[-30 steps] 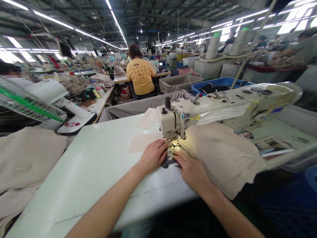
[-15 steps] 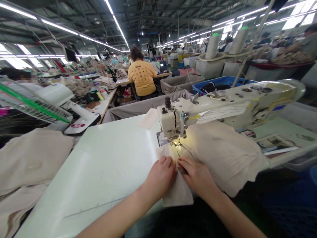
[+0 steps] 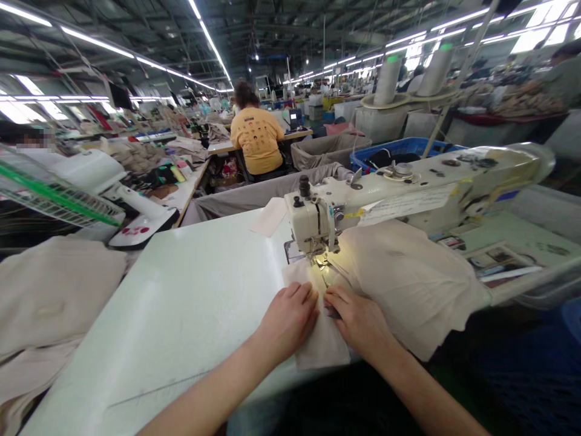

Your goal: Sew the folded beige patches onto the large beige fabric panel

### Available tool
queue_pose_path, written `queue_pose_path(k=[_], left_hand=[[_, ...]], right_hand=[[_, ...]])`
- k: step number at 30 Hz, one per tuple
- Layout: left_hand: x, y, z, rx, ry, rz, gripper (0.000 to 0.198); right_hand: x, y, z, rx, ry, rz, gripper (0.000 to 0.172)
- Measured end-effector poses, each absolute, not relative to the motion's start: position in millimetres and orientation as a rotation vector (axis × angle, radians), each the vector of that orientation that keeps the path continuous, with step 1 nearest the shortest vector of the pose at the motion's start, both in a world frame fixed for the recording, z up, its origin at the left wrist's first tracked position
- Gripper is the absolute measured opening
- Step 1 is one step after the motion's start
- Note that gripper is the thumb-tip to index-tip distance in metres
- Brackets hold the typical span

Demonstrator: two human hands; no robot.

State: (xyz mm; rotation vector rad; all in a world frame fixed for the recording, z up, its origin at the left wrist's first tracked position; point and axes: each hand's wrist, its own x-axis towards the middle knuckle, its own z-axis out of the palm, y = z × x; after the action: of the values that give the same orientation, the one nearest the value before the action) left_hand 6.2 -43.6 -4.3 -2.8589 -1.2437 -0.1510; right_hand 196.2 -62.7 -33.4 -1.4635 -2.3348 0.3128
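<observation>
Your left grip (image 3: 288,315) is curled closed, pinching the pale cloth piece (image 3: 323,346), which lies on the desk (image 3: 204,290), running from the sewing machine (image 3: 313,219) to the near edge. Your right grip (image 3: 363,321) is folded around a small dark tool (image 3: 333,312) beside that piece, while a larger beige cloth (image 3: 408,272) spreads out to its right.

We see a matt, softly creased cloth strip (image 3: 323,351); a smooth, glossy tabletop (image 3: 190,284); a shiny-coated sewing machine (image 3: 379,190) with a bright metal presser foot (image 3: 322,263); a plastic basket (image 3: 357,160).
</observation>
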Motion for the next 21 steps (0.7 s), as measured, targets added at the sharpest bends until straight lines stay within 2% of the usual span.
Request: queue_pose_path(k=[13, 18, 21], left_hand=[[-3, 8, -1, -2.807, -1.283, -0.156, 0.017], [-4, -1, -7, -2.793, -1.280, -0.181, 0.024], [-6, -12, -12, -2.798, -1.222, -0.193, 0.031]], right_hand=[[184, -23, -16, -1.591, -2.352, 0.253, 0.024], [195, -51, -28, -1.633, -2.149, 0.162, 0.033], [202, -68, -40, -1.635, -2.103, 0.099, 0.024]])
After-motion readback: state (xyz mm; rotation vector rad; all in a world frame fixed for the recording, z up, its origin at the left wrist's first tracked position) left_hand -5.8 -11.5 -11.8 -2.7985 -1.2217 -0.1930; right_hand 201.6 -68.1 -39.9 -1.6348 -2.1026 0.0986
